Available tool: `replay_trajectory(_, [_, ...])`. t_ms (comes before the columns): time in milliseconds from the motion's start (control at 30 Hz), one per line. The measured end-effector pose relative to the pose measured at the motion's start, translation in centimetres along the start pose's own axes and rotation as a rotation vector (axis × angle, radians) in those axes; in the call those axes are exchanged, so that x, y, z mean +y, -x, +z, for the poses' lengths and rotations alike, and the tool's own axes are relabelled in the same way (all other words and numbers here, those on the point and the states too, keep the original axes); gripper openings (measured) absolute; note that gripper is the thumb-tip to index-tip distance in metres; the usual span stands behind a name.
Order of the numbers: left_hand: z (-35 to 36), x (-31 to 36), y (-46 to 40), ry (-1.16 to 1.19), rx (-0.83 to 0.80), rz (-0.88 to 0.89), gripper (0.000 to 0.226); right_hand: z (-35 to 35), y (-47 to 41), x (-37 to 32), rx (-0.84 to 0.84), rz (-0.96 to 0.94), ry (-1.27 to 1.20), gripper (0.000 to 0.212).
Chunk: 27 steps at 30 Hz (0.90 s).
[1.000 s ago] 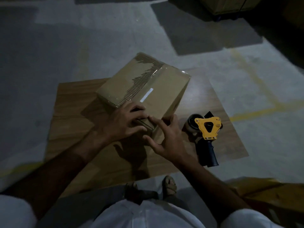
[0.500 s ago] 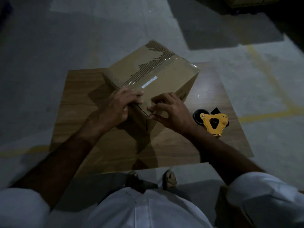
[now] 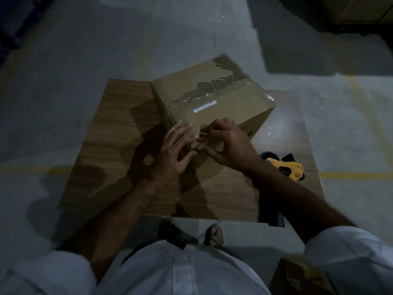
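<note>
Cardboard box (image 3: 221,116) — left fingers (image 3: 180,133) splayed on it, right fingers (image 3: 212,129) curled

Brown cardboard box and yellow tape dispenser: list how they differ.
The brown cardboard box is far larger than the yellow tape dispenser. The left hand and right hand touch the box; the dispenser lies untouched. Both rest on the wooden board.

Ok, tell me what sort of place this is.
Probably a warehouse or packing area: a bare concrete floor with painted yellow lines, a taped cardboard box on a board, and a tape dispenser beside it.
</note>
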<state>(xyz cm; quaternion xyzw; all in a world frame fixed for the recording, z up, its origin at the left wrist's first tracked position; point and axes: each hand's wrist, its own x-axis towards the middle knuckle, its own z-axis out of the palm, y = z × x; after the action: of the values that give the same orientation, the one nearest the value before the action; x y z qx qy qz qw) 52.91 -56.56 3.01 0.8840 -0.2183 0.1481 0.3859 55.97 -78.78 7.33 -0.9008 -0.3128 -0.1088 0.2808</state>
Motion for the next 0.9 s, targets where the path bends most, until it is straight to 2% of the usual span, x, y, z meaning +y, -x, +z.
replay_trajectory(100, [0.1, 0.5, -0.1, 0.002, -0.011, -0.032, 0.052, 1.2, 0.5, -0.2, 0.049, 0.006, 0.041, 0.030])
replay_trajectory(233, [-1.8, 0.0, -0.2, 0.025, -0.144, -0.042, 0.060, 1.8, 1.6, 0.0, 0.037, -0.010, 0.037, 0.025])
replay_trajectory(433, [-4.1, -0.9, -1.5, -0.105, -0.265, 0.126, 0.059, 1.0, 0.1, 0.2, 0.043, -0.002, -0.016, 0.028])
replay_trajectory(700, [-4.4, -0.7, -2.5, -0.276, -0.230, 0.233, 0.054, 2.0, 1.1, -0.1, 0.098, -0.002, 0.054, 0.019])
replay_trajectory(900, [-3.1, -0.3, -2.0, -0.273, -0.159, 0.241, 0.054, 0.6, 0.9, -1.0, 0.034, 0.088, -0.028, 0.043])
